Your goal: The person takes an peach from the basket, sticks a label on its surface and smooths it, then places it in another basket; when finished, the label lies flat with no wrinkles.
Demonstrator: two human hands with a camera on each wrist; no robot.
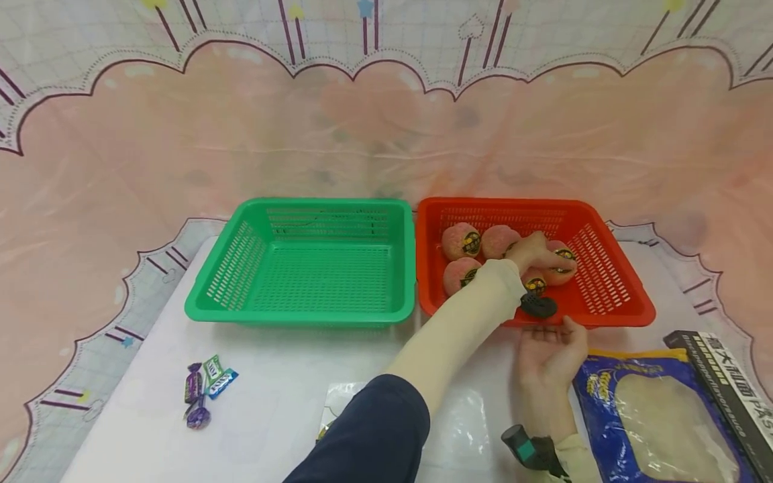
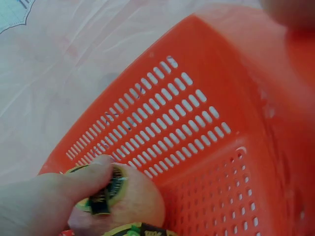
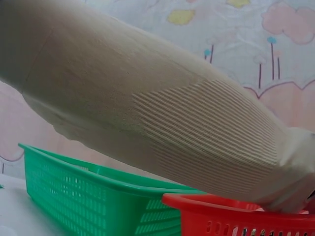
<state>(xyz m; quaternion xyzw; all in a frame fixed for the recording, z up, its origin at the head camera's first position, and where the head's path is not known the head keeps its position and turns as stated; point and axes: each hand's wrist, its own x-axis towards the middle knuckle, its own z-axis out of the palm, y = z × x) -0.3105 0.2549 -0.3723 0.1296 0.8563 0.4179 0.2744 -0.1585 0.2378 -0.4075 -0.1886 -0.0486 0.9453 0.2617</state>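
Observation:
In the head view my left arm reaches across to the red basket [image 1: 622,288], which holds several pinkish peaches [image 1: 461,241] with black-and-gold stickers. My left hand [image 1: 531,251] grips a peach [image 1: 555,275] at the right of the group. The left wrist view shows the thumb [image 2: 88,179] lying over the sticker of that peach [image 2: 145,201]; the other fingers are hidden. My right hand [image 1: 549,359] lies palm up before the basket's front side, fingertips by its rim, holding nothing visible. The right wrist view shows mostly the left sleeve [image 3: 197,128], not the right hand.
A green basket [image 1: 329,275] stands left of the red one. Wrapped candies [image 1: 205,389] lie at the front left. Clear plastic packaging [image 1: 465,422] lies partly under the left arm. A blue bag [image 1: 658,416] and a black box [image 1: 725,389] lie at the right.

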